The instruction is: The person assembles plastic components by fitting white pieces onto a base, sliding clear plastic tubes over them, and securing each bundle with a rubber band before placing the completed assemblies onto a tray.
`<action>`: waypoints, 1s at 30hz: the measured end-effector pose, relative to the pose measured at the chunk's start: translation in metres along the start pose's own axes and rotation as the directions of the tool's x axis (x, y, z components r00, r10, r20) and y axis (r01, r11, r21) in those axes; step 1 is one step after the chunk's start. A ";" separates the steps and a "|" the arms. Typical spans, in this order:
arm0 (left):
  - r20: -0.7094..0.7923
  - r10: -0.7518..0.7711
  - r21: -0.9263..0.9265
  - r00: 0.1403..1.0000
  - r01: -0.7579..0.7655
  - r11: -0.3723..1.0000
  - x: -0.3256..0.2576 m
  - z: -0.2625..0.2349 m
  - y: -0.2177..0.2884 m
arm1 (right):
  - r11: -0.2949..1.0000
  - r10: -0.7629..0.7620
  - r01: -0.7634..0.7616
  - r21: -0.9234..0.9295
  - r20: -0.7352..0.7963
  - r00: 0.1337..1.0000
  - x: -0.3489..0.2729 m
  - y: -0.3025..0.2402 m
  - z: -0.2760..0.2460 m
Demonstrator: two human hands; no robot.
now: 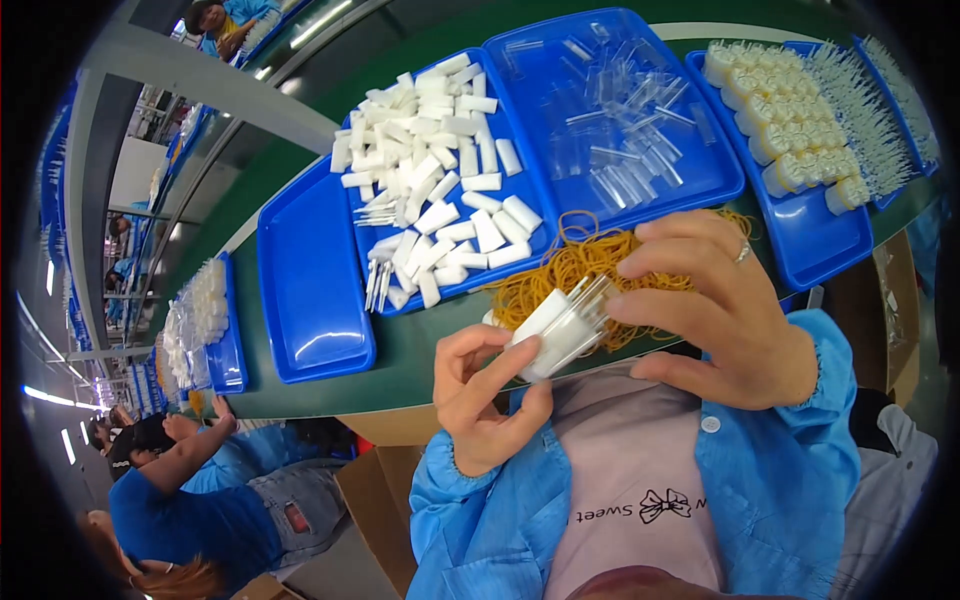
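Observation:
Between the thumb and fingers of my left hand [485, 400] is a small bundle of white blocks and clear tubes [568, 335]. Thin pale rods show at its upper right end. My right hand [725, 315] hovers beside that end with its fingers spread, a ring on one of them. Its fingertips come very close to the bundle; whether they touch it I cannot tell. Behind both hands lies a heap of yellow-brown rubber bands [535, 290], partly covered by my right hand.
A blue tray of white blocks [430, 130] stands beyond, next to a tray of clear tubes [630, 150]. At right is a tray of banded bundles [785, 130]; at left, a bare blue tray [315, 290]. Another person in blue [200, 510] works at far left.

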State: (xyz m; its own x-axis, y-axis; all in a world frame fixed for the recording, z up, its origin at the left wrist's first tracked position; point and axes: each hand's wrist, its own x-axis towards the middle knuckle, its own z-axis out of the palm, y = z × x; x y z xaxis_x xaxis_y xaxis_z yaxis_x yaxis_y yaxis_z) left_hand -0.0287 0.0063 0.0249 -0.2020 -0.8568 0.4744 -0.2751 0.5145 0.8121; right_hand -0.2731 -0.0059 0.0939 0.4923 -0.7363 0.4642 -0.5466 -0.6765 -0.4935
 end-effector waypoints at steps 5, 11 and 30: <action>-0.079 0.035 -0.020 0.996 -0.037 0.999 -0.003 -0.001 -0.004 | 0.997 0.050 -0.045 0.069 -0.078 0.996 0.016 0.004 0.013; -0.221 -0.062 -0.166 0.973 0.025 0.986 -0.005 0.009 -0.009 | 0.792 0.238 -0.292 0.536 0.169 0.956 0.017 0.035 0.029; -0.050 -0.351 -0.678 0.935 0.226 0.700 0.001 0.022 -0.016 | 0.701 0.337 -0.290 0.651 0.056 0.940 0.008 0.043 0.038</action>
State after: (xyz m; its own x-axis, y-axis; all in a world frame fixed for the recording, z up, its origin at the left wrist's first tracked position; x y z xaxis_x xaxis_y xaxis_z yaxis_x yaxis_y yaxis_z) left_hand -0.0451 -0.0018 0.0048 -0.0450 -0.9834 0.1756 0.3989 0.1435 0.9057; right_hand -0.2675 -0.0411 0.0485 0.3160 -0.9207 0.2290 -0.0848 -0.2677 -0.9598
